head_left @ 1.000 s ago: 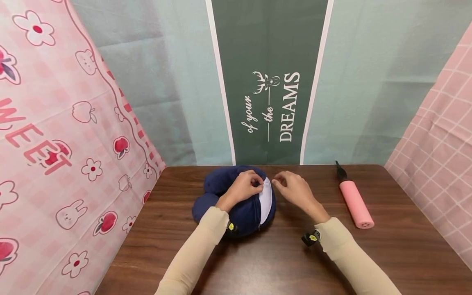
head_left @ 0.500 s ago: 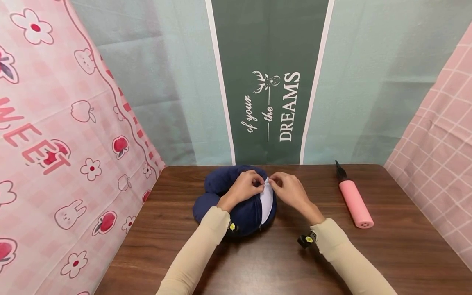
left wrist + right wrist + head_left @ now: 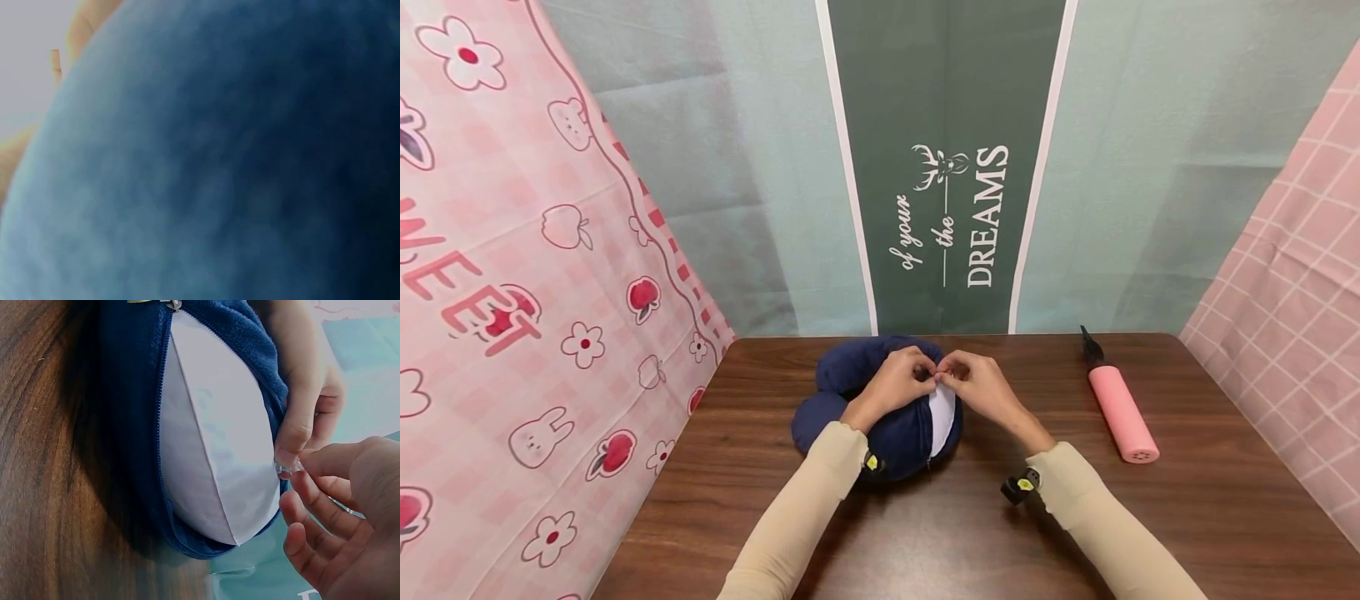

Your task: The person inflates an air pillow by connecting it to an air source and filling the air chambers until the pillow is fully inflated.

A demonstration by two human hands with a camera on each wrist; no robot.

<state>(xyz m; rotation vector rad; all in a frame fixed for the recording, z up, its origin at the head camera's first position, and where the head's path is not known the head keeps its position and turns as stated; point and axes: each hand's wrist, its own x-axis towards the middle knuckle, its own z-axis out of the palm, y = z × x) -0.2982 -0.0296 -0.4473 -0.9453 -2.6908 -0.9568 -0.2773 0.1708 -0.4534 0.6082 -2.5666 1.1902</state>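
Note:
A navy plush neck pillow [image 3: 850, 364] lies on the table, its zipper [image 3: 160, 419] undone along one side. Through that opening a white inner bladder [image 3: 228, 425] with a seam bulges out, full and smooth. At the bladder's edge is a small clear plastic air valve [image 3: 287, 467]. My left hand [image 3: 891, 382] lies across the pillow and pinches the valve between thumb and finger. Coming from the other side, my right hand [image 3: 985, 390] pinches at the same valve, fingertips meeting the left ones. Blurred navy plush fills most of the left wrist view.
On the right of the brown wooden table [image 3: 970, 533] lies a pink hand pump [image 3: 1123, 414] with a black nozzle [image 3: 1092, 347]. A green cloth [image 3: 760, 167] hangs behind the table, with pink printed cloths at both sides.
My right hand has come in leftward from beside the pillow to the valve, and its fingertips now meet the left hand's. The left hand and the pillow have hardly moved.

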